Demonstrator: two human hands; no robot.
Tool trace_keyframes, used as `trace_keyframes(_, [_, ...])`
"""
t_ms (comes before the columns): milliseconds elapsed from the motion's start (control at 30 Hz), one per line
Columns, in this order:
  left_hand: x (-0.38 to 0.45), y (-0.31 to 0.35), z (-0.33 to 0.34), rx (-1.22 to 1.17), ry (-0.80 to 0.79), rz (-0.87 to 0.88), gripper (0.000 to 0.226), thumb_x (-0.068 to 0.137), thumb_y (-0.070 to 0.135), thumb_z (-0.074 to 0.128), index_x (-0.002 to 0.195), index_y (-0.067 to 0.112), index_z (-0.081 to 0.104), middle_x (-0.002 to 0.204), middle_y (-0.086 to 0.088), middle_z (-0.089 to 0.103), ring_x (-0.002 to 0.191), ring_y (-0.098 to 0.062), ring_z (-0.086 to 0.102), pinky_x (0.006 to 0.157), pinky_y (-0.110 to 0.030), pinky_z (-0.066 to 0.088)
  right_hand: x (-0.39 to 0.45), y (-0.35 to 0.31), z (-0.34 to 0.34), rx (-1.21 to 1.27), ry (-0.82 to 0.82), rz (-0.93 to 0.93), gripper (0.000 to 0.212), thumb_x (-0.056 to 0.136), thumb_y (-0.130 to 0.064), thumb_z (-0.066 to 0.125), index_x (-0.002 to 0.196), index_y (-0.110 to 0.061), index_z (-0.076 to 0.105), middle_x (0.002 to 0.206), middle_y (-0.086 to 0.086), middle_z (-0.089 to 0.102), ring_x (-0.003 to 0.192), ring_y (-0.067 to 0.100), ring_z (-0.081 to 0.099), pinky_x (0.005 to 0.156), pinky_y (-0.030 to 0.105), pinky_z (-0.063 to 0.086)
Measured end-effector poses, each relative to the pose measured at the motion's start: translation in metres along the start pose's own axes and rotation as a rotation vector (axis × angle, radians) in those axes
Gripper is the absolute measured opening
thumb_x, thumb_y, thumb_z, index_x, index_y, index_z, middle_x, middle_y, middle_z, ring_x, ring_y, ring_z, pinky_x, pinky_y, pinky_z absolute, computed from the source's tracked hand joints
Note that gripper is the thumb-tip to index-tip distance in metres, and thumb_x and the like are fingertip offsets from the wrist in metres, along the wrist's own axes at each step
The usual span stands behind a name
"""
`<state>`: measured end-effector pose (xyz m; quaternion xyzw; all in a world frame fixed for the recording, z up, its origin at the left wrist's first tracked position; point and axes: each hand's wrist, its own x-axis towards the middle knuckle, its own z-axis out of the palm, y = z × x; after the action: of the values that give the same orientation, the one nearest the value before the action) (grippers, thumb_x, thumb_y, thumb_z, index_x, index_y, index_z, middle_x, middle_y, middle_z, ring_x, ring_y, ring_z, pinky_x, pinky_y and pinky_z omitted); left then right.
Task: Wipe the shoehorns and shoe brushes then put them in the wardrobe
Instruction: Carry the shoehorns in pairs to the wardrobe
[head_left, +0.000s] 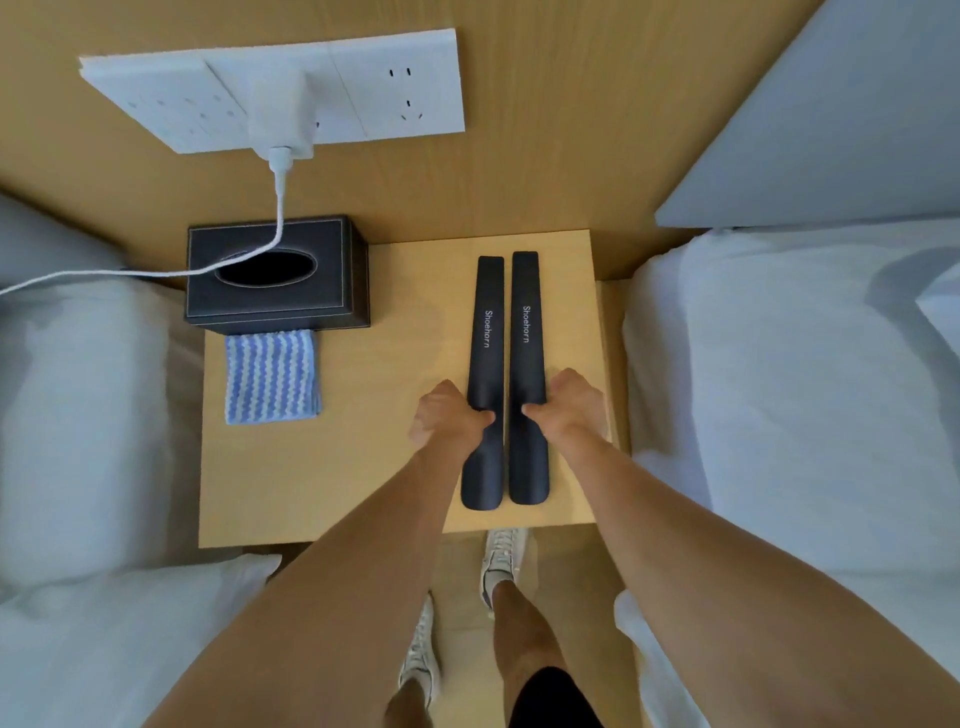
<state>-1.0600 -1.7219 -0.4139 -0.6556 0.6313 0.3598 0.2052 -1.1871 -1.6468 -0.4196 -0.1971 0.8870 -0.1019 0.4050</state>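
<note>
Left hand (448, 415) pinches left shoehorn (485, 332), right hand (569, 405) pinches right shoehorn (525, 322); both lie parallel on table (363, 467), likely squared for wiping with cloth (270, 376).

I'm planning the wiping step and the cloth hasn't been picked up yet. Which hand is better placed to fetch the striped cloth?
Left, probably. The striped cloth lies on the table's left part, in front of the tissue box, on the left hand's side. The right hand would have to cross both shoehorns.
</note>
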Motion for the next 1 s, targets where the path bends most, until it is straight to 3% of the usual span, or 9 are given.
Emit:
trace_keyframes(100, [0.011,0.005,0.005,0.009,0.033,-0.036,0.052,0.077,0.044,0.077,0.114,0.013,0.058,0.113,-0.009,0.065,0.099,-0.027,0.065,0.080,-0.036,0.056,0.011,0.001,0.006,-0.002,0.020,-0.004,0.031,0.082,-0.029,0.079,0.094,-0.022,0.051,0.086,-0.003,0.055,0.079,0.022,0.055,0.066,0.030,0.046])
trace_keyframes(267, [0.025,0.009,0.002,0.051,0.018,-0.020,0.040,0.081,0.035,0.076,0.114,0.015,0.064,0.114,-0.007,0.066,0.103,-0.025,0.065,0.081,-0.033,0.054,0.023,-0.003,0.003,-0.005,-0.038,0.002,0.018,0.085,-0.019,0.077,0.102,-0.018,0.069,0.099,0.005,0.070,0.091,0.025,0.067,0.075,0.029,0.054])
trace_keyframes(400, [0.027,0.010,-0.005,0.076,-0.006,0.031,0.035,0.086,0.035,0.072,0.112,0.013,0.067,0.112,-0.007,0.066,0.105,-0.024,0.063,0.081,-0.032,0.055,0.023,0.002,-0.005,0.047,-0.080,0.026,0.018,0.086,-0.019,0.076,0.102,-0.016,0.069,0.100,0.006,0.070,0.085,0.021,0.062,0.070,0.024,0.047])
trace_keyframes(467, [0.023,0.010,-0.012,0.091,0.003,0.066,0.034,0.088,0.036,0.070,0.112,0.012,0.066,0.112,-0.008,0.066,0.105,-0.024,0.062,0.081,-0.032,0.054,0.016,0.005,-0.008,0.101,-0.100,0.035,0.013,0.087,-0.016,0.074,0.094,-0.019,0.064,0.097,0.006,0.068,0.086,0.021,0.064,0.070,0.028,0.054])
trace_keyframes(567, [0.011,0.012,-0.025,0.092,0.041,0.181,0.029,0.088,0.034,0.069,0.107,0.012,0.068,0.108,-0.008,0.067,0.101,-0.025,0.063,0.081,-0.036,0.057,0.000,0.008,-0.016,0.242,-0.103,0.093,0.018,0.086,-0.007,0.073,0.088,-0.020,0.060,0.092,0.005,0.066,0.086,0.025,0.068,0.078,0.042,0.062])
trace_keyframes(700, [-0.011,0.017,-0.054,0.078,0.093,0.366,0.017,0.088,0.031,0.070,0.089,0.014,0.069,0.092,-0.006,0.070,0.090,-0.024,0.065,0.073,-0.031,0.056,-0.032,0.003,-0.035,0.373,-0.022,0.118,0.029,0.084,-0.003,0.074,0.094,-0.024,0.058,0.085,0.000,0.062,0.077,0.021,0.067,0.070,0.042,0.064])
trace_keyframes(900, [-0.054,0.039,-0.110,0.119,0.168,0.693,0.014,0.089,0.027,0.068,0.089,0.014,0.068,0.085,-0.004,0.071,0.081,-0.022,0.065,0.068,-0.028,0.051,-0.098,-0.010,-0.080,0.498,0.167,0.041,0.037,0.086,0.003,0.067,0.119,-0.011,0.060,0.110,0.016,0.069,0.099,0.038,0.068,0.082,0.054,0.059])
trace_keyframes(1000, [-0.081,0.058,-0.138,0.076,0.169,0.822,0.012,0.089,0.026,0.068,0.086,0.014,0.066,0.077,-0.002,0.068,0.075,-0.022,0.063,0.066,-0.026,0.047,-0.133,-0.024,-0.115,0.475,0.286,-0.010,0.038,0.088,-0.003,0.067,0.125,-0.011,0.059,0.113,0.014,0.069,0.103,0.035,0.067,0.089,0.052,0.056])
